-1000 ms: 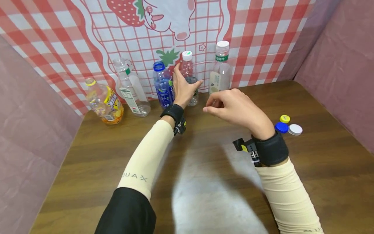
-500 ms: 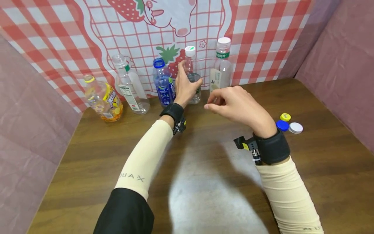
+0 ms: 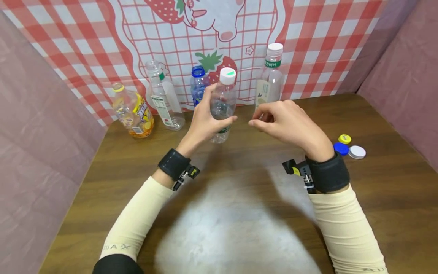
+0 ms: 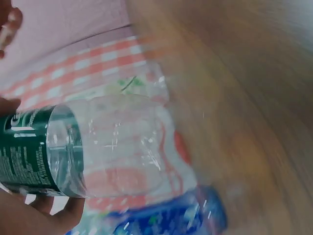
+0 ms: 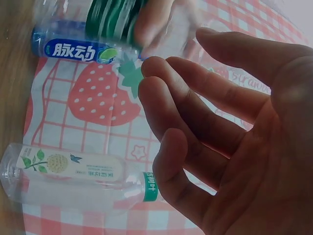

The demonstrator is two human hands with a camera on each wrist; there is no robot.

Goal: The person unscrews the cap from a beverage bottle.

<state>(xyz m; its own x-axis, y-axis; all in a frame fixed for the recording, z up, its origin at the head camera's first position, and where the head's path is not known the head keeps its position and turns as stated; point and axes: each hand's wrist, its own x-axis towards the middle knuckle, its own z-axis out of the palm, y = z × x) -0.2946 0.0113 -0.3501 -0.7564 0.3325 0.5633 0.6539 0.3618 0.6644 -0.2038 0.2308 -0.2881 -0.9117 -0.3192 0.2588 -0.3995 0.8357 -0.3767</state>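
My left hand [image 3: 202,120] grips a clear plastic bottle [image 3: 226,102] with a white cap [image 3: 227,76], the thumb on one side and fingers round the other. In the left wrist view the bottle's green label [image 4: 24,152] is between the fingers, with the clear base end [image 4: 122,147] extending past them. The bottle stands nearly upright, in front of the blue bottle [image 3: 198,85]. My right hand [image 3: 287,123] is apart from it to the right, holding nothing. Its fingers curl loosely, as the right wrist view shows [image 5: 220,112].
At the left stand an uncapped yellow-labelled bottle [image 3: 137,114] and an uncapped clear bottle [image 3: 167,104]. A tall white-capped bottle [image 3: 270,85] stands behind my right hand. Yellow [image 3: 345,139], blue [image 3: 341,148] and white [image 3: 357,152] caps lie on the wooden table [image 3: 239,228], right.
My left hand has drawn the white-capped bottle away from the back row, nearer to me. The right hand has kept its loose curl. The head view has shifted slightly.
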